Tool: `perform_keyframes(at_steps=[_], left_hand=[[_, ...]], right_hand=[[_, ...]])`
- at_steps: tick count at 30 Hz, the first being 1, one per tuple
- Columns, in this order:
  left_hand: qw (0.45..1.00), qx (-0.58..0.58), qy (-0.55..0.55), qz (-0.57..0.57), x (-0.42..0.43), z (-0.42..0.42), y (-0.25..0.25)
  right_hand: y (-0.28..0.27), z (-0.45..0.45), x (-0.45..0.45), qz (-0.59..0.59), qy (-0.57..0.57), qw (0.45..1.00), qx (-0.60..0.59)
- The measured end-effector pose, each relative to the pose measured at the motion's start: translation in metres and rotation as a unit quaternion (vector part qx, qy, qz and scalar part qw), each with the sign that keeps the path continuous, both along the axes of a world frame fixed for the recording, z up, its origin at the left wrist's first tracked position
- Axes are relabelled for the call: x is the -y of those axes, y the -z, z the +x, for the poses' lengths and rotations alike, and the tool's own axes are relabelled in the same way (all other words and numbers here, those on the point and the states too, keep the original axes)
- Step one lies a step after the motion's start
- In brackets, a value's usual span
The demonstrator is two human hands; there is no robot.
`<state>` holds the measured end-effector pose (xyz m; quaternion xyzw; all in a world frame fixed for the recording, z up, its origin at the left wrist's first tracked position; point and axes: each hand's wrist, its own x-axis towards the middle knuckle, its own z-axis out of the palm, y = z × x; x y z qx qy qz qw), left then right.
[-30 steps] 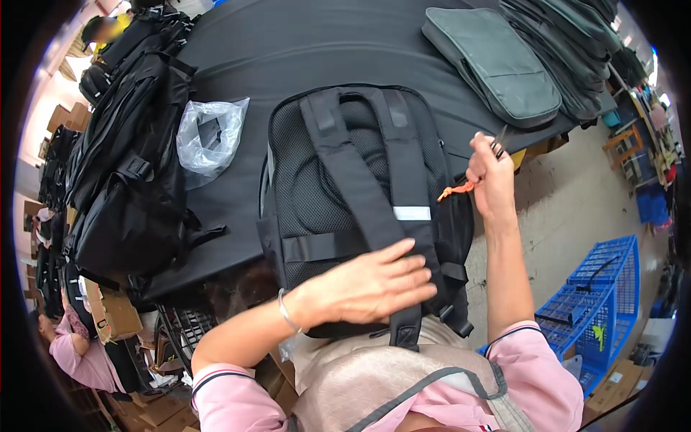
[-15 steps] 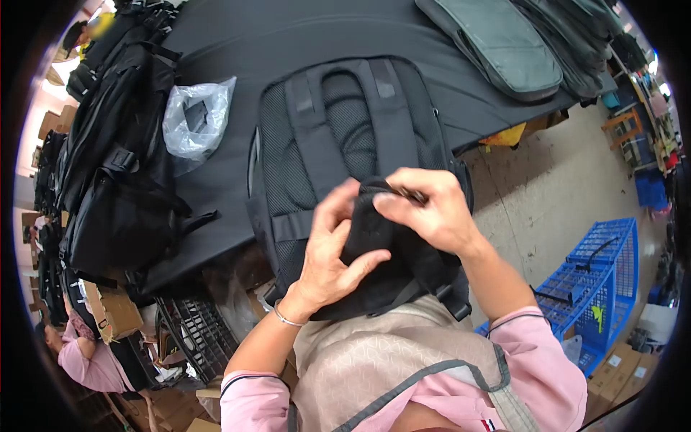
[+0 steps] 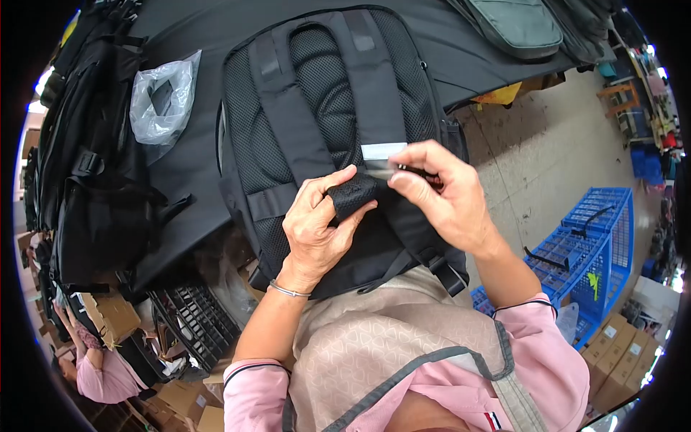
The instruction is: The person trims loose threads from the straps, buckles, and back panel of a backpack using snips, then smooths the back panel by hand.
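A black backpack (image 3: 288, 108) lies on the table in front of me, its mesh back panel and shoulder straps facing up. My left hand (image 3: 317, 223) is closed round a folded mesh-lined part of a shoulder strap (image 3: 353, 198), thumb below and fingers above. Close beside it, my right hand (image 3: 450, 198) grips small dark-handled snips (image 3: 425, 175) between thumb and fingers. Their blurred metallic tip is at the strap's edge; whether it touches cannot be made out. A pale strip (image 3: 384, 151) shows on the strap just above the tip.
Black bags (image 3: 101, 165) are piled along the left side of the black-covered table (image 3: 209, 29), beside a clear plastic bag (image 3: 164, 101). Grey-green bags (image 3: 515, 25) lie at the far right. A blue plastic crate rack (image 3: 590, 237) and cartons (image 3: 612, 353) stand right. Another person (image 3: 104, 371) is at lower left.
The backpack and table appear higher and further left in view. My left hand has folded the strap part over, and the pale strip and metallic tip now show.
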<state>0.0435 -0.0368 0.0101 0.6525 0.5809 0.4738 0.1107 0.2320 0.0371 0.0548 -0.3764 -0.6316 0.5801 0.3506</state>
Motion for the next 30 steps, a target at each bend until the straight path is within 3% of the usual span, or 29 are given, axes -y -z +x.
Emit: perform_keyframes(at_steps=[2,10,13,16,17,21,23,25,26,27,28,30], left_hand=[[1.0,-0.016,0.008,0.01,-0.002,0.001,0.001],[0.999,-0.023,0.022,0.018,-0.004,0.0,0.005],[0.999,-0.023,0.027,0.014,-0.004,0.001,0.004],[0.999,-0.022,0.031,0.008,-0.004,0.0,0.004],[0.999,-0.022,0.031,0.006,-0.004,-0.001,0.005],[0.999,-0.021,0.042,0.003,-0.004,0.001,0.005],[0.999,-0.011,0.05,-0.002,-0.004,0.0,0.003],[0.994,-0.057,0.053,0.071,-0.008,-0.001,0.006],[0.99,-0.079,0.053,0.107,-0.009,-0.001,0.007],[0.988,-0.124,0.033,0.081,0.0,-0.001,0.002],[0.976,-0.158,0.012,0.148,-0.004,0.001,0.005],[0.975,-0.166,0.021,0.143,0.0,0.001,0.008]], right_hand=[[-0.002,0.008,0.004,0.095,-0.041,0.984,0.142],[0.011,0.005,-0.002,0.25,-0.047,0.954,0.159],[0.01,0.006,-0.006,0.226,-0.053,0.956,0.179],[0.014,0.006,-0.007,0.12,-0.017,0.988,0.099],[0.02,0.005,-0.007,0.135,-0.008,0.988,0.078],[0.015,0.014,-0.011,0.194,-0.089,0.959,0.186],[0.015,0.012,-0.01,0.123,-0.023,0.985,0.114],[0.018,0.014,-0.011,0.012,0.028,0.999,0.014],[0.016,0.02,-0.015,-0.059,0.008,0.998,-0.035],[0.008,0.023,-0.014,-0.097,-0.014,0.995,-0.017],[0.002,0.026,-0.012,-0.136,-0.036,0.99,0.001],[0.008,0.034,-0.007,-0.318,-0.115,0.941,0.003]])
